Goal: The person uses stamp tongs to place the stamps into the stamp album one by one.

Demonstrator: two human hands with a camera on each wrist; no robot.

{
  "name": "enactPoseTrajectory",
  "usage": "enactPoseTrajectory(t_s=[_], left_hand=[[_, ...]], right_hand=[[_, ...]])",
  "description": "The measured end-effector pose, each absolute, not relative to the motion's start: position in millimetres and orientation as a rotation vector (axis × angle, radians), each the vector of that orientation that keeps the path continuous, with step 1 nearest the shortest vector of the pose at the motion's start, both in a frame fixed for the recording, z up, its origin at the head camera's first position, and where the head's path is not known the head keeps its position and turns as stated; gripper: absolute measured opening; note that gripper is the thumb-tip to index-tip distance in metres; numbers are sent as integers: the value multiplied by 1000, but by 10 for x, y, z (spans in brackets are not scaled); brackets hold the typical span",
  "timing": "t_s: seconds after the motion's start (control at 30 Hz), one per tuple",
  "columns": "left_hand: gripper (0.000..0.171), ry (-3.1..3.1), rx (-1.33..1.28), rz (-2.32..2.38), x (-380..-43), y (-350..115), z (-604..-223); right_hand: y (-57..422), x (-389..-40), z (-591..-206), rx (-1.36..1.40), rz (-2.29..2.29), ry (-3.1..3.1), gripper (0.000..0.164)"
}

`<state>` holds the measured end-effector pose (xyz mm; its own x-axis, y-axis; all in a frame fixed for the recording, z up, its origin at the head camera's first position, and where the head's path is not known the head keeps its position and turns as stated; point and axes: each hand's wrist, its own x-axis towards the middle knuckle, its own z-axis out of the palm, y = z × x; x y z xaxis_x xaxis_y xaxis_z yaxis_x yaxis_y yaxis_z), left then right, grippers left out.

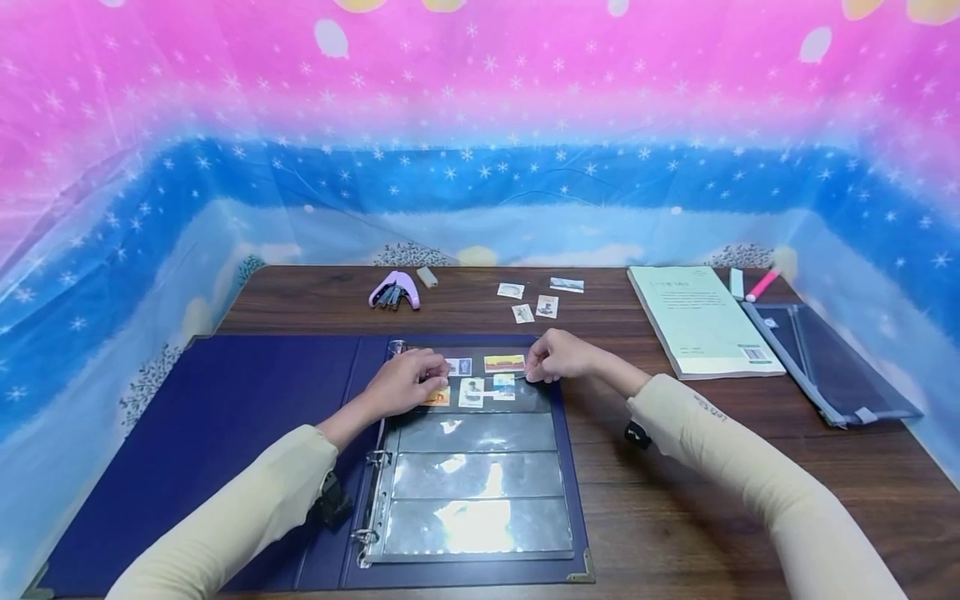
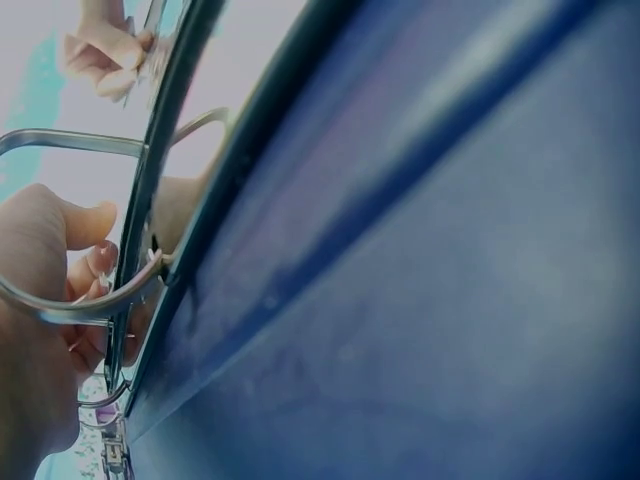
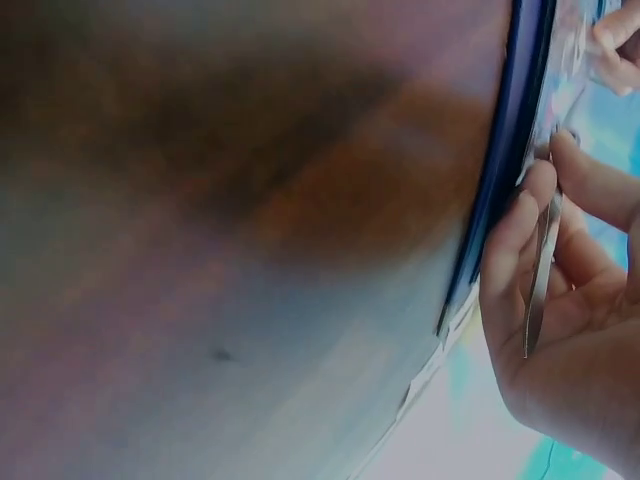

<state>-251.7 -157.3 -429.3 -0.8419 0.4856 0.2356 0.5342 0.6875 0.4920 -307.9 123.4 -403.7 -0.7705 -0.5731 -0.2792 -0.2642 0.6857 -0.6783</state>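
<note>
A ring-binder stamp album (image 1: 202, 433) lies open, its pocket page (image 1: 480, 433) on the right side. My left hand (image 1: 408, 382) is at the left of the top pocket, thumb and fingers bent in on its clear film. Metal tweezers (image 3: 543, 260) lie in my right hand (image 1: 562, 357), pinched between thumb and fingers at the page's upper right edge. Toward the left, their tips overlap a blue-and-white stamp (image 1: 504, 387). Around it in the top pocket are a red-and-yellow stamp (image 1: 504, 363), a stamp with a dark figure (image 1: 471, 392) and an orange stamp (image 1: 438, 397) partly behind my left fingers.
Several loose stamps (image 1: 547, 307) lie behind the album. At the back left are a purple stapler (image 1: 394, 290) and a small pale block (image 1: 427, 277). A light-green book (image 1: 697, 321), a pink marker (image 1: 763, 285) and a dark mesh zip pouch (image 1: 832, 358) are on the right. Metal rings (image 1: 366, 536) stand along the spine.
</note>
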Motion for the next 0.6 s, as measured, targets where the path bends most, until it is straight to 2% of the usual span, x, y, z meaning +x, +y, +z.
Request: enactPoseTrajectory(t_s=[0.6], left_hand=[[9,-2775,-873,-849,-2523,-1589,-4321]], right_hand=[[1211,-3209,-4039,-804,-839,2361,5]])
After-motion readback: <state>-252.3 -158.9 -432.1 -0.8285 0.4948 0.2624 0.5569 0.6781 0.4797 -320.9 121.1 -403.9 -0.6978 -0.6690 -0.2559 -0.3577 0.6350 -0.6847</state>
